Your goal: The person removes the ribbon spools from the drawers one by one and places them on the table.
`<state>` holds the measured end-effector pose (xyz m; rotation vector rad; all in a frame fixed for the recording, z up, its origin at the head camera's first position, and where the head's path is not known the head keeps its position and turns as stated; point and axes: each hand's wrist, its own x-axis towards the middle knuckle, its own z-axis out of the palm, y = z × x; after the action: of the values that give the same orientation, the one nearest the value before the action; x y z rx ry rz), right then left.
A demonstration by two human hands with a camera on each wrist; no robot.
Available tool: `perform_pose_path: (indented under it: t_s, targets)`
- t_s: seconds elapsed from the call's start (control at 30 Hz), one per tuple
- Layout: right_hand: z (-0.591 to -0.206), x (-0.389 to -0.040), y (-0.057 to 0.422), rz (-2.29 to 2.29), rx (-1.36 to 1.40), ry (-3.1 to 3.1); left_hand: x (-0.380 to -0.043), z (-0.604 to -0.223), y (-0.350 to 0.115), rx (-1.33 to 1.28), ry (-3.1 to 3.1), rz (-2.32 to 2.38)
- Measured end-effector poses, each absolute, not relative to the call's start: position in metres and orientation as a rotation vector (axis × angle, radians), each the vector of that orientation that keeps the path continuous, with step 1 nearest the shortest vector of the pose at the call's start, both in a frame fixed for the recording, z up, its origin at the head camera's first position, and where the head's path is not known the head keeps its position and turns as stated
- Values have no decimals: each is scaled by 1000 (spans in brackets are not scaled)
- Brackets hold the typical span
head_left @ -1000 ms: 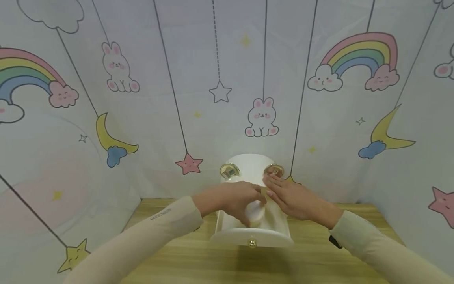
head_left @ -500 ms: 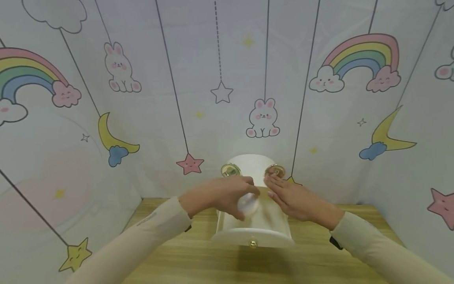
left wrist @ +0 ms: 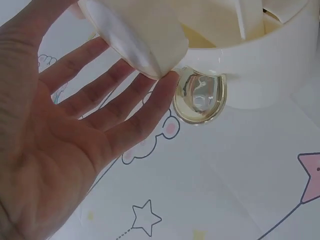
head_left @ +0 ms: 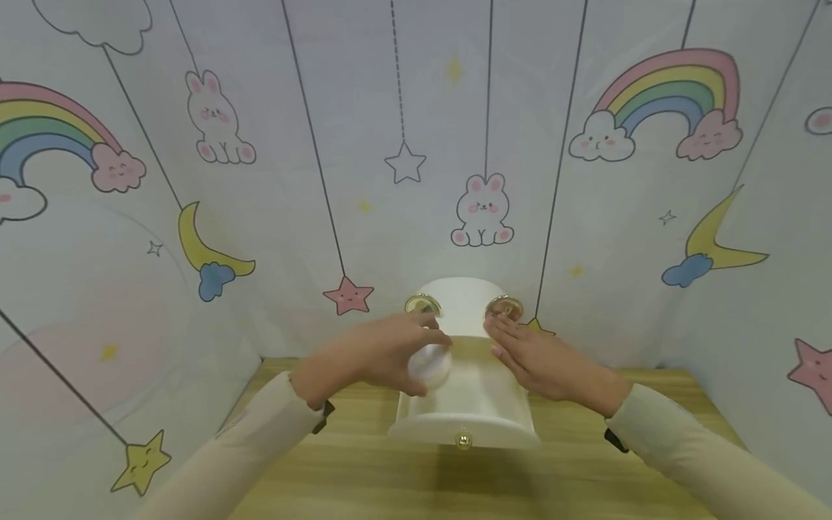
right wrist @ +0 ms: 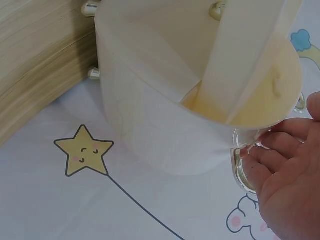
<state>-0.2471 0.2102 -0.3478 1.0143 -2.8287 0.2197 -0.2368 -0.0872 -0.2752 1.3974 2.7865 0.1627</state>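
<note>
In the head view a white storage box (head_left: 455,296) with a curved back stands on the table, its drawer (head_left: 464,430) pulled out toward me with a gold knob (head_left: 464,439) on the front. My left hand (head_left: 377,354) grips a round white jar (head_left: 429,365) between thumb and fingers, over the left side of the drawer. The left wrist view shows the jar (left wrist: 150,37) tilted, with a cream side, at the fingertips. My right hand (head_left: 552,361) rests on the box's right side, fingers fairly straight, fingertips by the right gold round fitting (head_left: 504,308).
The left gold fitting (head_left: 422,305) sits behind my left hand. Pale dividers (right wrist: 245,55) stand inside the box in the right wrist view. Wood-grain table (head_left: 325,462) surrounds the box, and a printed cloth backdrop (head_left: 416,238) rises close behind it.
My left hand has lifted the jar from inside the drawer and moved it leftward, to the drawer's left side. The right hand has stayed in place on the box.
</note>
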Motion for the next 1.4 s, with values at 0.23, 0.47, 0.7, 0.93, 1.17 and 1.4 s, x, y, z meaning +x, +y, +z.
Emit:
perform_pose_path:
  t_s: [0.23,0.47,0.7,0.93,1.17,1.4]
  targets:
    - [-347,-247,210,207,1028,-2843,-239,-284,-113,1291,2861,267]
    - [-344,-247,208,201,1016,-2844,-245,-292,-131,1202,2933,270]
    - [-345,-245,207,215,1009,-2873,-250,-307,-153,1147,2967,320]
    - [-347,-245,208,217,1011,-2865,-257,-322,-175,980,2972,386]
    - [-347,-244,207,210,1003,-2875,-264,-339,-191,853,2966,360]
    - [-347,-242,207,193,995,-2878,-268,-356,-202,714,2935,377]
